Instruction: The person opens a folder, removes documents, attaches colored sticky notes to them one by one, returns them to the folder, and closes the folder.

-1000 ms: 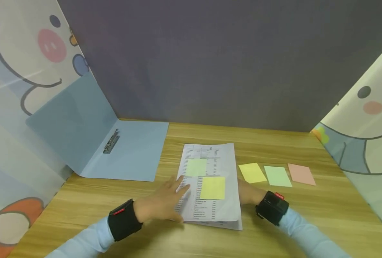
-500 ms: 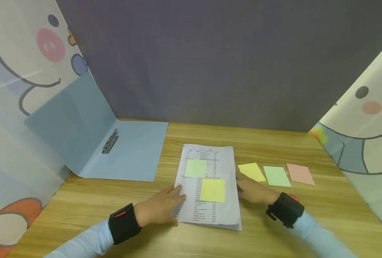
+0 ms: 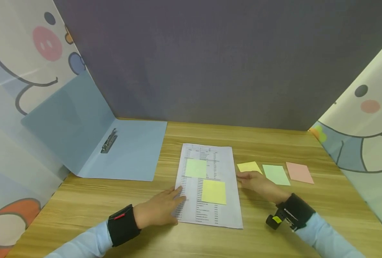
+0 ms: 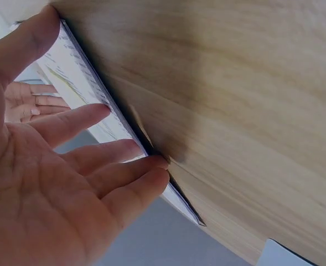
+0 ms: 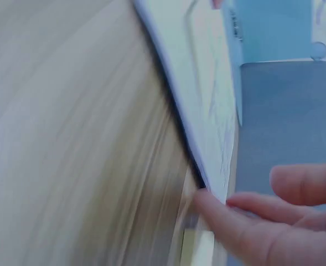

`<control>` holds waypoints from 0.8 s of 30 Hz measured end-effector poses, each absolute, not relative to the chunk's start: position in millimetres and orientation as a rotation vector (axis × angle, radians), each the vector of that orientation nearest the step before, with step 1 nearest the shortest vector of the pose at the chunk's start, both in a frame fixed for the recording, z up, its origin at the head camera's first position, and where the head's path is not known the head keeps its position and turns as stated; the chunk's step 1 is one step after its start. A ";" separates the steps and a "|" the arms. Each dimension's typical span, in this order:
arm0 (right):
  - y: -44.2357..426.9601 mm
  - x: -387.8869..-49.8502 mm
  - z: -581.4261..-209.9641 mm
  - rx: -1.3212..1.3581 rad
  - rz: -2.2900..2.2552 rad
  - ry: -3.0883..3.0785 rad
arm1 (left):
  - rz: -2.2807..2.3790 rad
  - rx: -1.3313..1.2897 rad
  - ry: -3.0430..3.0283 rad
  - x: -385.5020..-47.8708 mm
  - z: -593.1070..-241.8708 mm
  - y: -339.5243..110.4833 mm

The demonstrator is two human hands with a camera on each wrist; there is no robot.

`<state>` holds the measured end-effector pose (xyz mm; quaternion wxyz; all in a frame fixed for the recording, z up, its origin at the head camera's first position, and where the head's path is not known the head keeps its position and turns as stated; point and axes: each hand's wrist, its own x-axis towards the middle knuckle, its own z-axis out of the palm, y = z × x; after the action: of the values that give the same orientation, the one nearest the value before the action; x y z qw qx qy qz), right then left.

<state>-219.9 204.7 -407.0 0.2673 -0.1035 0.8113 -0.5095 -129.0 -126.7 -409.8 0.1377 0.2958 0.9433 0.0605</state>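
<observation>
A stack of printed sheets [image 3: 191, 211] lies on the table in the middle of the head view. One green sticky note [image 3: 196, 168] and one yellow sticky note [image 3: 214, 192] sit on its top page. My left hand [image 3: 162, 208] rests at the lower left edge, fingers spread and fingertips over the margin. In the left wrist view, the left fingertips [image 4: 103, 110] touch the stack's edge. My right hand [image 3: 263, 185] is at the right edge, beside the loose yellow note. Its fingers look mostly straight in the right wrist view and touch the paper stack's edge [image 5: 179, 111].
Three loose notes lie to the right: yellow [image 3: 249, 167], partly behind the right hand, green [image 3: 276, 175] and pink [image 3: 299, 172]. A blue folder [image 3: 136, 150] stands open at the left, its metal clip [image 3: 109, 141] showing. A dark panel [image 3: 191, 64] rises behind the table.
My right hand has moved up along the right edge and its wrist has turned. The lower sheet that stuck out at the bottom is now nearly even with the top page.
</observation>
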 end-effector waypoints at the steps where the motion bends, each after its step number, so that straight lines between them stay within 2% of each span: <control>1: 204.6 -221.1 -407.1 -0.253 -1.421 2.141 | 0.170 0.856 2.727 -129.2 -410.0 -126.7; 12: 206.8 -228.8 -408.3 -0.006 -1.764 1.635 | 0.155 0.854 2.737 -128.2 -409.4 -126.6; 24: 184.4 -219.5 -428.2 -0.183 -1.571 1.761 | 0.141 0.845 2.707 -129.3 -410.3 -127.6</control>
<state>-219.5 184.4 -428.2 0.3777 -0.0714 0.6888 -0.6146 -129.3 -127.6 -410.3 0.1506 0.2942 0.9425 0.0492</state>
